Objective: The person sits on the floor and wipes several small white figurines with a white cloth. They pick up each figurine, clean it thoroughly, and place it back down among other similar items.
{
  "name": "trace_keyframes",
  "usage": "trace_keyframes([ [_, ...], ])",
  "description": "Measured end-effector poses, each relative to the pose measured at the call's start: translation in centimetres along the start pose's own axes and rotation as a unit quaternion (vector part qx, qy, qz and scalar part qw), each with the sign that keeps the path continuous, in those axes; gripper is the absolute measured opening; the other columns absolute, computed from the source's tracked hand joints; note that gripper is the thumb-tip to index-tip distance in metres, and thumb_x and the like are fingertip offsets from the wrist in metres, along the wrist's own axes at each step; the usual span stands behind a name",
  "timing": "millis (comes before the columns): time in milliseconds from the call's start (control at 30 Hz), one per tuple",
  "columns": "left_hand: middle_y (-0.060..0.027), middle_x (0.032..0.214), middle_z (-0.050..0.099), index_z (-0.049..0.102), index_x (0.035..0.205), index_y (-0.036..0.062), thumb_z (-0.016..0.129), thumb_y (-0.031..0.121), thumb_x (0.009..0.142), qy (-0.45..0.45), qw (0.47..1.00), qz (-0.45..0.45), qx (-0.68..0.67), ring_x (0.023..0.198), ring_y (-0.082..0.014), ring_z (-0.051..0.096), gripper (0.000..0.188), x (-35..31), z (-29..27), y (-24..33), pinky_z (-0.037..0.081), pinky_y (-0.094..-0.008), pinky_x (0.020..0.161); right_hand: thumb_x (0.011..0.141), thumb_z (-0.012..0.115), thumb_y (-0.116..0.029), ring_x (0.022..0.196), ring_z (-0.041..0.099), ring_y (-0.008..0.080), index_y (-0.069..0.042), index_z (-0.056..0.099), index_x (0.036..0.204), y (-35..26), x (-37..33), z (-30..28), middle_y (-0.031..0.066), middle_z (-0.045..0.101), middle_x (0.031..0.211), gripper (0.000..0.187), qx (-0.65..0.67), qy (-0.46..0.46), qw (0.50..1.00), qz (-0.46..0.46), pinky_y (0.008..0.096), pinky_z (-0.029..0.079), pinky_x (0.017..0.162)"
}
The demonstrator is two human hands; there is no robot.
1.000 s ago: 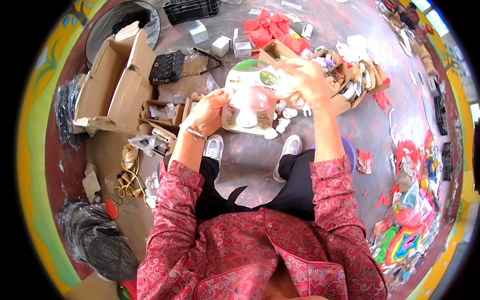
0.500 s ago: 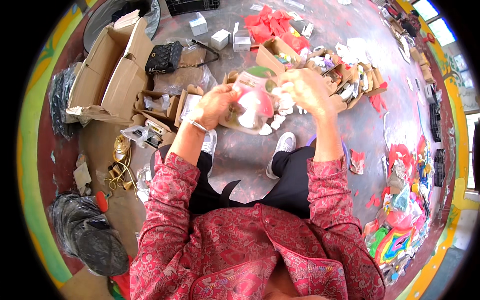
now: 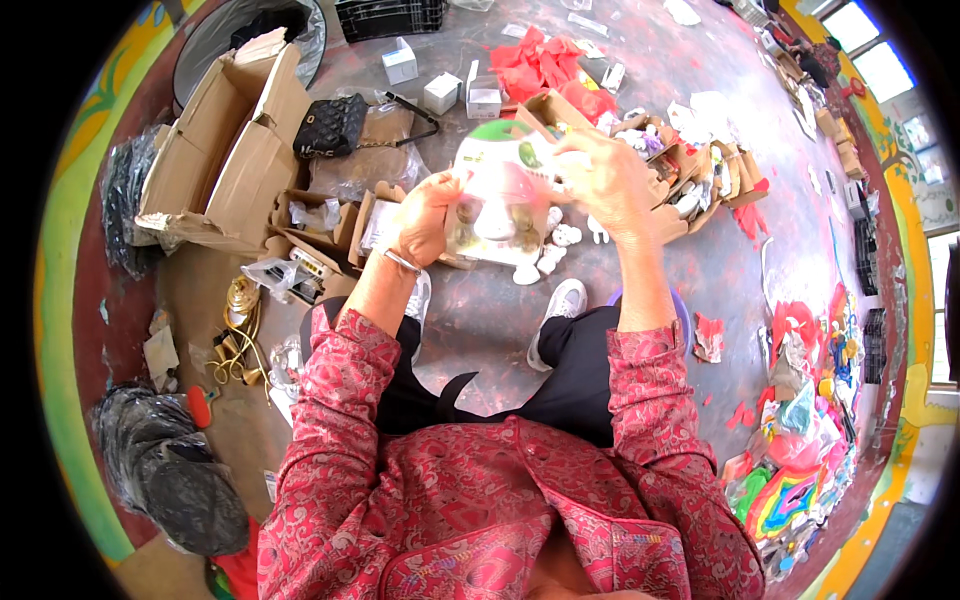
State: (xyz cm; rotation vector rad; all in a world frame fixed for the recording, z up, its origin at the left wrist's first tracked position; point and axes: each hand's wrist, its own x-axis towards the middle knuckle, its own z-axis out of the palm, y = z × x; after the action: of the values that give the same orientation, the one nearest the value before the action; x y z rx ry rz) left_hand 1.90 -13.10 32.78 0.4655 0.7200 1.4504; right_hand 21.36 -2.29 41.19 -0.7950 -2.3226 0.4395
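Holds the clear package (image 3: pixel 498 205) up over the floor (image 3: pixel 470 335), with the left hand (image 3: pixel 425 215) clamped on its nine o'clock edge. From that grip, lies toward three o'clock; from the right hand (image 3: pixel 605 180), toward eight o'clock. Runs lengthwise roughly from twelve to six, with a green top (image 3: pixel 495 131) and a pink-and-white mushroom shape (image 3: pixel 510 184) inside. Has the left hand nearer by contact; has the right up at two o'clock, with bent fingers by the upper corner, too blurred to tell pinching from mere touching. Overlooks small white toys (image 3: pixel 563 236) at five o'clock and an open cardboard box (image 3: pixel 548 108) at one o'clock. Compared with half a second ago, stands straighter, with the green top more plainly in view.
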Motion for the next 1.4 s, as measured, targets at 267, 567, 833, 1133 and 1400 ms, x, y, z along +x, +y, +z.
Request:
trace_keyframes([
  [267,-0.0136,0.121,0.051,0.043,0.122,0.0009,0.038,0.023,0.092,0.076,0.970,0.063,-0.224,0.110,-0.0281,0.050,0.038,0.3,0.6,1.6,0.039,-0.0490,0.095,0.081,0.060,-0.012,0.071,0.063,0.0159,-0.003,0.060,0.087,5.2,0.4,-1.1,0.0065,0.064,0.083,0.011,0.582,0.094,0.745,0.312,0.0299,0.053,0.060],
  [567,-0.0148,0.119,0.050,0.041,0.122,0.0012,0.032,0.024,0.094,0.132,0.970,0.052,-0.196,0.108,-0.0290,0.050,0.038,0.9,0.7,0.1,0.038,-0.0476,0.095,0.085,0.055,-0.014,0.064,0.060,0.0147,-0.004,0.058,0.092,3.8,0.5,-0.5,0.0048,0.060,0.079,0.012,0.617,0.094,0.734,0.267,0.0271,0.048,0.050],
  [833,-0.0156,0.116,0.053,0.043,0.121,-0.0014,0.035,0.021,0.094,0.023,0.974,0.017,-0.226,0.105,-0.0285,0.053,0.036,0.7,2.0,-0.6,0.042,-0.0486,0.092,0.074,0.057,-0.001,0.095,0.058,0.0233,-0.003,0.053,0.114,-1.8,0.4,2.4,0.0130,0.061,0.101,0.040,0.137,-0.005,0.989,-0.051,0.0300,0.044,0.083],
  [1133,-0.0156,0.118,0.052,0.043,0.120,0.0002,0.032,0.023,0.095,0.127,0.952,0.052,-0.275,0.107,-0.0290,0.053,0.036,0.9,1.0,0.5,0.042,-0.0481,0.094,0.071,0.054,-0.005,0.066,0.062,0.0144,0.002,0.062,0.092,1.4,0.1,0.6,0.0092,0.065,0.079,0.023,0.152,0.003,0.969,0.193,0.0274,0.047,0.057],
  [1400,-0.0131,0.119,0.052,0.043,0.121,-0.0008,0.035,0.021,0.095,0.109,0.932,0.161,-0.307,0.108,-0.0237,0.053,0.034,0.9,1.6,0.9,0.040,-0.0399,0.098,0.086,0.058,-0.025,0.056,0.056,0.0072,-0.005,0.061,0.087,0.4,-0.6,4.2,0.0016,0.061,0.072,0.020,0.551,-0.068,0.739,0.382,0.0207,0.043,0.044],
])
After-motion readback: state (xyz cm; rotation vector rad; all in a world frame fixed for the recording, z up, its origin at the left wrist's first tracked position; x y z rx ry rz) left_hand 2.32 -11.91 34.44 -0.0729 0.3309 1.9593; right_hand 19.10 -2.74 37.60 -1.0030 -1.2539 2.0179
